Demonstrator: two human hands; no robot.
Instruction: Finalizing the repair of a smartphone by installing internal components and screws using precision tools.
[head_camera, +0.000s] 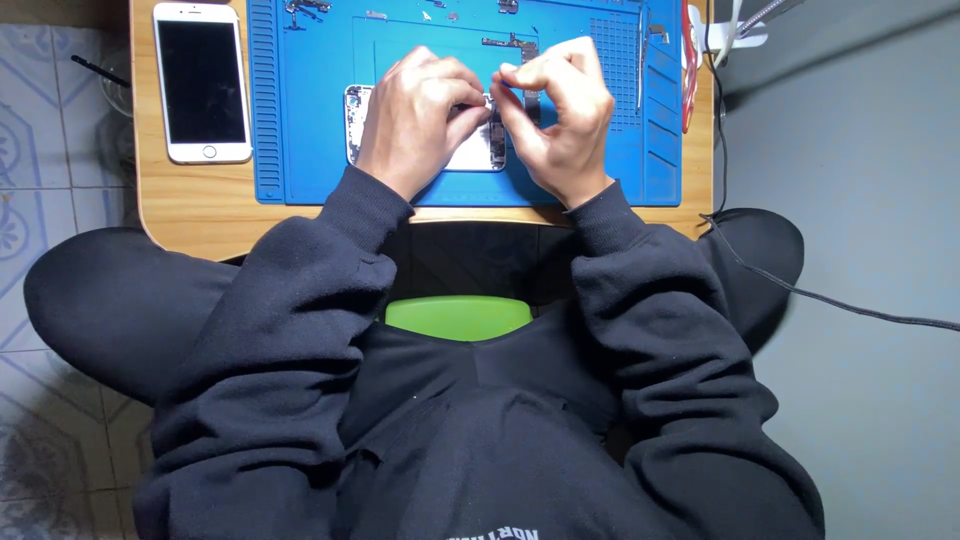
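Blue rubber mat (300, 150) lies under both hands so small parts stay put. Left hand (415, 115) curls closed, steadying the opened phone body (480, 155) flat on the mat, while right hand (560, 115) pinches a tiny part (490, 100) just above it. White phone (201, 82) lies apart on the wooden table (200, 210).

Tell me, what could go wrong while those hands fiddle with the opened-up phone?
The left hand and right hand pinch something tiny over the opened phone; it might slip and get lost. Small loose parts lie near the far edge of the blue mat, so a sleeve could perhaps sweep them off. The white phone sits close to the table edge and might get knocked.
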